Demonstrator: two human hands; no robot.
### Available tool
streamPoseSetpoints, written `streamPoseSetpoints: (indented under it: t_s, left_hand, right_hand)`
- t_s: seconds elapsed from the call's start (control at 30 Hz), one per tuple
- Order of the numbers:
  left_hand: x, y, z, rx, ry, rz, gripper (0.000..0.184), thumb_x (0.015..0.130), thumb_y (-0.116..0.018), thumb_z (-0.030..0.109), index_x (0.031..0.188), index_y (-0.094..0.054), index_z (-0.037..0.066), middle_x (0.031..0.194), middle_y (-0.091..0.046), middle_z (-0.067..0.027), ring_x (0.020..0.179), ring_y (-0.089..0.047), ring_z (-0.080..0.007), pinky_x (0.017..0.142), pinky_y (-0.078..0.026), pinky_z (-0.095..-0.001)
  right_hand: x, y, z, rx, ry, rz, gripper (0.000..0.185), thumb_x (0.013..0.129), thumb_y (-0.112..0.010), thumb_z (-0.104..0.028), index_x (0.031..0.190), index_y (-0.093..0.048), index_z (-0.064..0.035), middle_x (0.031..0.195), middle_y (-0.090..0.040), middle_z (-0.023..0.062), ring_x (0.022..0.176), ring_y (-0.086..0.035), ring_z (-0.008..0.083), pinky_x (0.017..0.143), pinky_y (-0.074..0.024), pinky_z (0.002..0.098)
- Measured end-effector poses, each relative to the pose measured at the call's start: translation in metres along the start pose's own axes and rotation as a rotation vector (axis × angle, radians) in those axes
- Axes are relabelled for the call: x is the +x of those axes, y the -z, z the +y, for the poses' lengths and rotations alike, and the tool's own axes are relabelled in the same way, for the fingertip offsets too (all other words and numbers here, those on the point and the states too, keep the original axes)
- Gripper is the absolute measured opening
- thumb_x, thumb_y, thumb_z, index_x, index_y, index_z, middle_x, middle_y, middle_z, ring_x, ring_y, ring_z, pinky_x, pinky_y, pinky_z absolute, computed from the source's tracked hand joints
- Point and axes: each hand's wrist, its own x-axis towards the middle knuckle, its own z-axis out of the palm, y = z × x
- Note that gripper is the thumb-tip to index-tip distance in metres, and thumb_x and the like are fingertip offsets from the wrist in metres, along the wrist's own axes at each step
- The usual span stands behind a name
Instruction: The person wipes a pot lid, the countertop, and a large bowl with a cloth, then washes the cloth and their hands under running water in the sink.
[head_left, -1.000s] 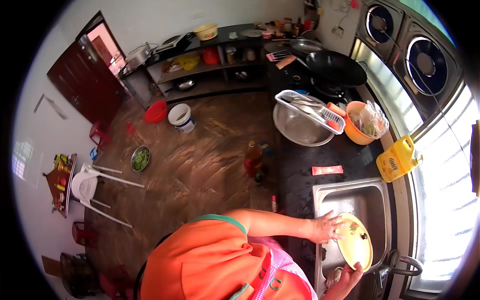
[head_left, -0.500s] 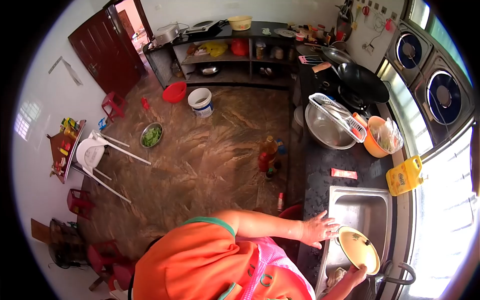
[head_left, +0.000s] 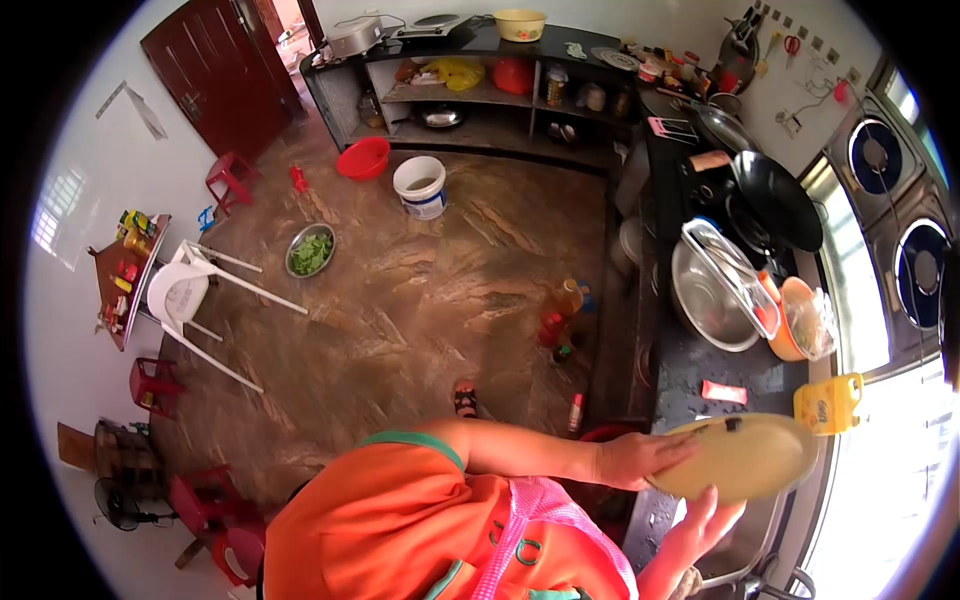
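On your table [head_left: 680,387], the sink [head_left: 745,547] lies partly beneath the yellow lid [head_left: 750,462]. Your left hand [head_left: 630,461] has its fingers gripping the lid's rim; your right hand [head_left: 690,535] spreads its fingers at the lower edge.

Head-worn view, forward and down

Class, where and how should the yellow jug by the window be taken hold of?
Probably by the handle at the top of the yellow jug, coming down from above. The jug stands upright, nothing covers its top, and the handle is a slim loop, narrower than the rest.
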Motion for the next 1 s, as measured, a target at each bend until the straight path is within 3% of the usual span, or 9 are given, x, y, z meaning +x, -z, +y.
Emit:
streamPoseSetpoints:
  t_s: [0.13,0.23,0.3,0.33,0.37,0.57,0.67,0.9,1.0]
  left_hand:
    - [-0.029,0.092,-0.048,-0.372,0.304,0.262,0.043,0.085,-0.051,0.01,0.126,-0.043,0.0,0.11,-0.057,-0.0176,0.095,-0.059,-0.0206,0.079,-0.046,-0.0291]
    - [-0.043,0.165,-0.09,-0.67,0.848,0.58,0.017,0.082,-0.058,0.012,0.089,-0.061,-0.003,0.079,-0.061,-0.0043,0.072,-0.055,-0.0115,0.063,-0.045,-0.0289]
    - [-0.053,0.219,-0.127,-0.618,0.794,0.828,0.015,0.082,-0.059,0.011,0.083,-0.061,-0.004,0.075,-0.06,-0.0044,0.071,-0.055,-0.0117,0.061,-0.045,-0.0281]
    - [-0.056,0.257,-0.13,-0.79,0.862,0.864,0.022,0.08,-0.06,0.009,0.098,-0.057,-0.005,0.093,-0.062,-0.0117,0.085,-0.061,-0.0189,0.074,-0.051,-0.0318]
    - [-0.057,0.291,-0.127,-1.022,0.844,0.973,0.028,0.079,-0.061,0.01,0.101,-0.055,-0.006,0.096,-0.061,-0.0156,0.09,-0.062,-0.0244,0.078,-0.052,-0.0361]
    - [-0.093,0.414,-0.191,-0.899,0.786,1.299,0.041,0.077,-0.058,0.005,0.116,-0.047,0.004,0.106,-0.057,-0.0115,0.096,-0.059,-0.0272,0.08,-0.052,-0.0449]
    - [-0.09,0.46,-0.224,-0.915,0.774,1.355,0.046,0.078,-0.055,0.002,0.123,-0.042,0.006,0.113,-0.053,-0.011,0.107,-0.054,-0.0282,0.087,-0.047,-0.0481]
    - [-0.031,0.58,-0.31,-0.822,0.694,1.484,0.045,0.079,-0.05,0.002,0.123,-0.041,0.003,0.117,-0.052,-0.0134,0.109,-0.053,-0.0297,0.089,-0.046,-0.0493]
    - [0.003,0.632,-0.341,-0.8,0.682,1.545,0.044,0.077,-0.051,0.002,0.12,-0.042,0.0,0.115,-0.053,-0.014,0.108,-0.054,-0.0294,0.09,-0.046,-0.0469]
  right_hand:
    - [0.036,-0.134,-0.03,0.129,0.082,-0.464,0.041,0.091,-0.048,-0.013,0.129,-0.038,-0.001,0.132,-0.04,0.0124,0.117,-0.046,0.0247,0.093,-0.0407,0.0346]
    - [0.063,-0.22,-0.038,-0.105,0.239,-0.552,0.041,0.088,-0.049,-0.007,0.128,-0.041,-0.0032,0.137,-0.036,0.0153,0.117,-0.047,0.0258,0.092,-0.0421,0.0353]
    - [0.081,-0.267,-0.041,-0.25,0.379,-0.532,0.042,0.084,-0.051,-0.003,0.126,-0.044,-0.0033,0.137,-0.036,0.0171,0.117,-0.048,0.0285,0.091,-0.0429,0.0365]
    - [0.09,-0.287,-0.037,-0.35,0.455,-0.502,0.044,0.081,-0.053,0.0,0.124,-0.045,-0.003,0.135,-0.037,0.0191,0.115,-0.048,0.0318,0.09,-0.0437,0.0377]
    - [0.099,-0.305,-0.034,-0.379,0.48,-0.488,0.044,0.081,-0.055,-0.001,0.124,-0.045,-0.003,0.135,-0.036,0.0199,0.116,-0.046,0.0342,0.09,-0.0437,0.0387]
    - [0.158,-0.386,0.029,-0.496,0.32,-0.506,0.049,0.081,-0.057,-0.006,0.127,-0.041,-0.0043,0.134,-0.033,0.0246,0.12,-0.039,0.0419,0.096,-0.039,0.0408]
    - [0.201,-0.428,0.053,-0.576,0.341,-0.532,0.052,0.081,-0.058,-0.009,0.128,-0.038,-0.0033,0.131,-0.033,0.0297,0.115,-0.041,0.0461,0.092,-0.042,0.045]
    - [0.338,-0.558,0.111,-0.681,0.298,-0.655,0.055,0.079,-0.059,-0.01,0.129,-0.037,-0.0035,0.128,-0.038,0.0303,0.117,-0.041,0.0451,0.096,-0.0383,0.0437]
    - [0.403,-0.623,0.111,-0.664,0.415,-0.704,0.054,0.078,-0.061,-0.012,0.128,-0.04,-0.0042,0.129,-0.038,0.0283,0.112,-0.045,0.0433,0.092,-0.0411,0.0449]
